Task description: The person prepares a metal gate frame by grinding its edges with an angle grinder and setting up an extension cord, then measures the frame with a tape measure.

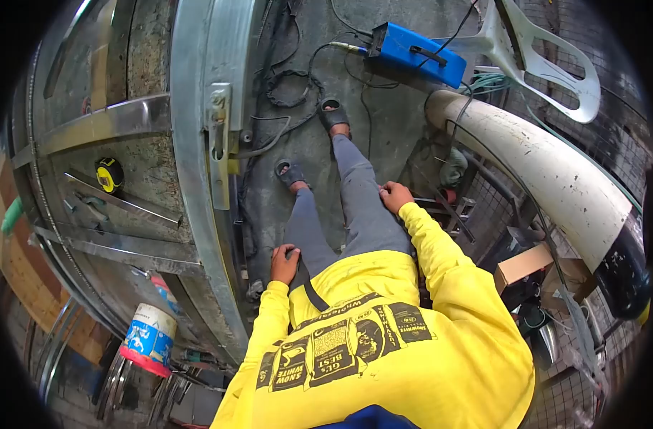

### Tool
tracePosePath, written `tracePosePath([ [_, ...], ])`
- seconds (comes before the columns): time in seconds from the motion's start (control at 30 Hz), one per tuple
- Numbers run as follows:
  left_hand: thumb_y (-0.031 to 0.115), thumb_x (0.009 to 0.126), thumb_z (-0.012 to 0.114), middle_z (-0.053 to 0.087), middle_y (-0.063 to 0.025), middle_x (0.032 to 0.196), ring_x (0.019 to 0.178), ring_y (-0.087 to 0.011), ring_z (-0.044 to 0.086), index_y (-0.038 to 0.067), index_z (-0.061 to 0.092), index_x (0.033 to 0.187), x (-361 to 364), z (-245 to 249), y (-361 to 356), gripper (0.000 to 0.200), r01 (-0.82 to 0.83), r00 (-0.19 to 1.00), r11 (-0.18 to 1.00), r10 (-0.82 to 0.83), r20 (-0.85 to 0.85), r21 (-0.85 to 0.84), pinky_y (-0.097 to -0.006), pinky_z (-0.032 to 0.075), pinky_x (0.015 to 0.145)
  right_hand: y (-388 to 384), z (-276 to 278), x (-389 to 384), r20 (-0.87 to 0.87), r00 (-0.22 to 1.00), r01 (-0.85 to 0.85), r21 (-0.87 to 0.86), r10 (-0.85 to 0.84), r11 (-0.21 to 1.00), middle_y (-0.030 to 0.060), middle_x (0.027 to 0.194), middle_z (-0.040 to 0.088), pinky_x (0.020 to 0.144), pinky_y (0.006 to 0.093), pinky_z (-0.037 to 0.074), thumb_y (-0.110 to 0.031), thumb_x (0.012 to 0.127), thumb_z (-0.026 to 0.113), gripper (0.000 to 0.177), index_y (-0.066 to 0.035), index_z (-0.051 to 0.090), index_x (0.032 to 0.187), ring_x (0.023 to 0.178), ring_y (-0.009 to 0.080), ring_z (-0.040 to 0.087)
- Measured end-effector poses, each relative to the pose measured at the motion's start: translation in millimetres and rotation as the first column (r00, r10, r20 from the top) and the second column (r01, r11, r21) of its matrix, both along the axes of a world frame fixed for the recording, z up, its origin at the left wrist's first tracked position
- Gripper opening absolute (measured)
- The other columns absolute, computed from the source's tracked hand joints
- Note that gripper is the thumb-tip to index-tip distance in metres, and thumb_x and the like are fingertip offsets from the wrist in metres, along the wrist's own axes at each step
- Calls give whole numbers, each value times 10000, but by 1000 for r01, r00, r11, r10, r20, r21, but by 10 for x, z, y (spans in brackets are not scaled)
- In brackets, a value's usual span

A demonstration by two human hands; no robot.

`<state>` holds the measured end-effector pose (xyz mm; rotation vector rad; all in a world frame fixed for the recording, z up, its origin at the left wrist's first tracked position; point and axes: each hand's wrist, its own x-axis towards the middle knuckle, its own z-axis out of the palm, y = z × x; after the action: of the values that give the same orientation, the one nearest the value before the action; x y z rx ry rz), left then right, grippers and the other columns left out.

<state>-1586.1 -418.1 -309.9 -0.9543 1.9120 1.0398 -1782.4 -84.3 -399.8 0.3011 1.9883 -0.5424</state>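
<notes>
My left hand [284, 264] rests on my left thigh with its fingers loosely bent, holding nothing that I can see. Further out, my right hand [396, 196] lies on my right leg near the knee, its fingers laid over the grey trousers [369, 204]. Beside my left hand runs a long galvanized steel channel [208, 143] with a slotted metal bracket [220, 143] on it. A yellow-and-black tape measure [110, 174], a flat metal strip [122, 200] and pliers [89, 206] lie on the work surface to the left.
A blue welding machine [417, 55] stands ahead with cables [289, 88] across the floor. To the right are a white plastic chair [548, 53], a large whitish cylinder [533, 157] and a cardboard box [523, 267]. A paint-marked bucket [150, 337] sits at lower left.
</notes>
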Motion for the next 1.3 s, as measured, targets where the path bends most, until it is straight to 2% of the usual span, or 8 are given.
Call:
tracePosePath([
  [0.17, 301, 830, 660, 567, -196, 1048, 982, -358, 562, 21, 596, 1093, -206, -6, 40, 390, 148, 989, 989, -149, -12, -20, -379, 438, 881, 188, -5, 11, -48, 993, 107, -30, -109, 994, 207, 948, 657, 855, 430, 474, -292, 815, 575, 306, -28, 648, 951, 948, 384, 611],
  [0.3, 345, 784, 693, 560, -237, 1086, 1042, -413, 538, 70, 547, 1160, -481, -34, 163, 488, 273, 961, 955, -264, 89, -119, -417, 432, 906, 417, -380, 72, -86, 976, 190, -86, -198, 978, 181, 917, 666, 822, 405, 488, -288, 816, 584, 292, -30, 653, 935, 917, 353, 630],
  [0.4, 394, 822, 629, 513, -282, 1147, 1079, -431, 520, 27, 426, 1285, -656, -3, 217, 624, 369, 915, 928, -355, 195, -44, -432, 422, 927, 540, -589, 258, -149, 951, 253, -123, -270, 960, 176, 890, 667, 778, 393, 493, -253, 828, 577, 233, -43, 658, 889, 879, 339, 638],
  [0.47, 395, 830, 617, 498, -291, 1164, 1095, -440, 507, 28, 440, 1279, -579, -82, 167, 607, 450, 881, 892, -438, 177, -32, -440, 418, 933, 644, -861, 574, -98, 945, 293, -167, -312, 941, 216, 935, 649, 795, 466, 484, -334, 849, 518, 322, -39, 627, 919, 908, 401, 613],
  [0.57, 472, 792, 635, 505, -291, 1165, 1084, -429, 522, 33, 501, 1232, -787, -49, 114, 636, 489, 844, 872, -478, 244, 19, -439, 418, 943, 620, -669, 760, -48, 942, 330, -54, -333, 942, 234, 923, 646, 820, 478, 492, -360, 822, 540, 343, -49, 618, 944, 913, 423, 612],
  [0.87, 491, 795, 607, 516, -271, 1212, 1118, -404, 514, 33, 462, 1277, -1567, 126, 246, 681, 608, 791, 794, -603, 101, -26, -423, 408, 963, 562, -523, 908, -29, 872, 489, -29, -489, 872, 181, 930, 673, 842, 401, 489, -319, 770, 601, 306, -52, 692, 890, 941, 337, 633],
  [1.1, 351, 847, 580, 502, -237, 1249, 1125, -400, 518, 69, 467, 1280, -1621, 166, 296, 528, 668, 742, 739, -656, 136, -82, -413, 415, 971, 551, -575, 762, -78, 891, 442, -85, -448, 893, 162, 947, 679, 883, 358, 469, -294, 773, 594, 293, -61, 705, 911, 933, 320, 639],
  [1.3, 428, 809, 612, 517, -229, 1238, 1117, -392, 530, 83, 509, 1252, -1628, 228, 274, 571, 640, 768, 762, -634, 94, -96, -416, 422, 957, 634, -408, 591, -94, 940, 321, -85, -328, 943, 135, 906, 694, 895, 368, 484, -258, 744, 608, 244, -102, 729, 888, 919, 310, 650],
])
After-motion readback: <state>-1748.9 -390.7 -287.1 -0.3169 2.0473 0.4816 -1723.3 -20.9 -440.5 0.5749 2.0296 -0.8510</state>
